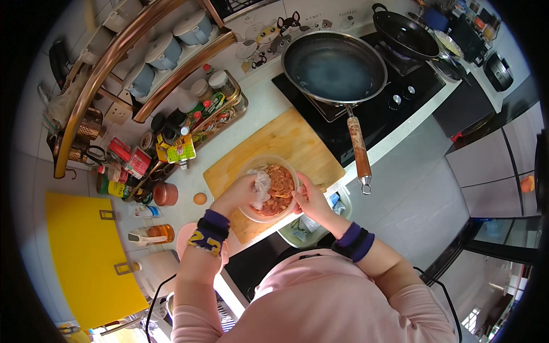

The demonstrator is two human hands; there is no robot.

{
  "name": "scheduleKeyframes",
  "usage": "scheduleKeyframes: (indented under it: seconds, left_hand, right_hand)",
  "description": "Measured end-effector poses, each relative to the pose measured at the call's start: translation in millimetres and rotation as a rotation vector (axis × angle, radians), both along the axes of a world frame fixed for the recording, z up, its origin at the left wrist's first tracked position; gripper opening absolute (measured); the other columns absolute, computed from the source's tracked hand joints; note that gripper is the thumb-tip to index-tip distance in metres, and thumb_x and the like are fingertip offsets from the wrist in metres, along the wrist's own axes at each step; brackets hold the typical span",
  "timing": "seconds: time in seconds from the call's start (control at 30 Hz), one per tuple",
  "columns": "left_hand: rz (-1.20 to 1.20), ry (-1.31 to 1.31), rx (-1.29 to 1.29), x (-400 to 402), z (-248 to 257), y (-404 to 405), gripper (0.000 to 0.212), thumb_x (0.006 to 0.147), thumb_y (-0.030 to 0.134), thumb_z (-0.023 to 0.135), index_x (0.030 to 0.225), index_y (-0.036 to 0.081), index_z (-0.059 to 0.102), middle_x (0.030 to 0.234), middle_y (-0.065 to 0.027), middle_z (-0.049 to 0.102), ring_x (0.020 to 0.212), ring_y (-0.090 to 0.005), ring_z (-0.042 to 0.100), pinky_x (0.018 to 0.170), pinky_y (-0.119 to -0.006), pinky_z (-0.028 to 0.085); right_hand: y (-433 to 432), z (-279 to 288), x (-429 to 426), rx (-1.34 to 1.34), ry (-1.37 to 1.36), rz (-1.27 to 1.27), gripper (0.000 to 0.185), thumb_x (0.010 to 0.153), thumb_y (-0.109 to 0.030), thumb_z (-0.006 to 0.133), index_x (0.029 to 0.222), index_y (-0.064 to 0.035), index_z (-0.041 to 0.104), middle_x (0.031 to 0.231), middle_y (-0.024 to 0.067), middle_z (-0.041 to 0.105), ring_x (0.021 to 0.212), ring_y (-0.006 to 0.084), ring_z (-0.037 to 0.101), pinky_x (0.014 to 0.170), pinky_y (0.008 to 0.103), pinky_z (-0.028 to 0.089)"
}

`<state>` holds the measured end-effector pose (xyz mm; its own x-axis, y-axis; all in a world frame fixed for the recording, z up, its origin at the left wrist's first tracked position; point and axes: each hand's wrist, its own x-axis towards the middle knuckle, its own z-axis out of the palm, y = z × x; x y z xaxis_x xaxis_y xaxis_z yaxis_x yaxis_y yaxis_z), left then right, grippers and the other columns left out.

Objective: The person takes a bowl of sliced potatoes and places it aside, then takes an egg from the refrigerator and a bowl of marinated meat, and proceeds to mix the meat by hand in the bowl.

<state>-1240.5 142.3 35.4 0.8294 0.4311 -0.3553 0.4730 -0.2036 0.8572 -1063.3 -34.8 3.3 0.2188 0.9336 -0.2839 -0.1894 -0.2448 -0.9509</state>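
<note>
A clear bowl (266, 218) of raw, sauced meat pieces (281, 184) stands on a wooden cutting board (283, 137), close to the counter's front edge. My left hand (240, 193) is at the bowl's left side, its fingers closed on a crumpled piece of clear plastic (260, 188) above the meat. With thumb and fingers my right hand (309, 198) holds the bowl's right rim. Both wrists wear dark bands. Left of the board lies a brown egg (200, 198).
Right of the board, a frying pan (334, 68) with cloudy liquid sits on the black stove (377, 124), its handle (359, 150) reaching over the front edge. A wok (405, 36) is behind it. Seasoning jars (201, 90) line the wall; a waste bin (300, 240) stands below the counter edge.
</note>
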Motion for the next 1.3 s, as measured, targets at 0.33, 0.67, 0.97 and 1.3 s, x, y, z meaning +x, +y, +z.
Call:
scheduleKeyframes:
  seconds: [0.33,0.67,0.97,1.3]
  left_hand:
    - [-0.29,0.137,0.701,30.6,-16.2,-17.1,0.062,0.061,0.024,0.077,0.118,0.009,0.059,0.12,-0.0108,0.056,0.121,-0.0344,0.044,0.1,-0.049,0.039]
    - [-0.592,0.316,0.716,26.3,7.2,-15.1,0.031,0.065,0.017,0.069,0.095,0.008,0.065,0.102,-0.0047,0.06,0.107,-0.0309,0.049,0.09,-0.044,0.041]
    - [-0.24,0.236,0.639,-36.7,-7.7,-27.3,0.042,0.069,0.016,0.07,0.107,0.002,0.057,0.123,-0.0213,0.046,0.117,-0.0412,0.041,0.097,-0.046,0.041]
    - [-0.011,0.164,0.466,-3.4,-53.8,-9.3,0.057,0.061,0.009,0.079,0.112,0.001,0.057,0.11,-0.02,0.06,0.103,-0.0392,0.057,0.092,-0.043,0.046]
  right_hand:
    - [6.5,0.3,0.1,0.013,-0.124,0.066,0.06,0.095,-0.006,0.053,0.148,-0.0035,0.024,0.071,0.0036,0.05,0.056,0.013,0.06,0.052,0.0265,0.052]
    - [6.4,6.8,-0.1,-0.009,-0.082,0.045,0.058,0.094,-0.006,0.053,0.146,-0.0017,0.027,0.072,0.004,0.049,0.056,0.0139,0.061,0.052,0.0278,0.052]
    - [6.0,12.6,-2.5,-0.009,-0.085,0.052,0.056,0.095,-0.007,0.053,0.145,-0.001,0.028,0.072,0.0036,0.048,0.055,0.0141,0.061,0.052,0.0277,0.051]
    - [9.3,9.5,-2.0,-0.005,-0.114,0.047,0.058,0.095,-0.007,0.054,0.146,-0.0019,0.027,0.073,0.0042,0.05,0.054,0.0137,0.06,0.049,0.0278,0.051]
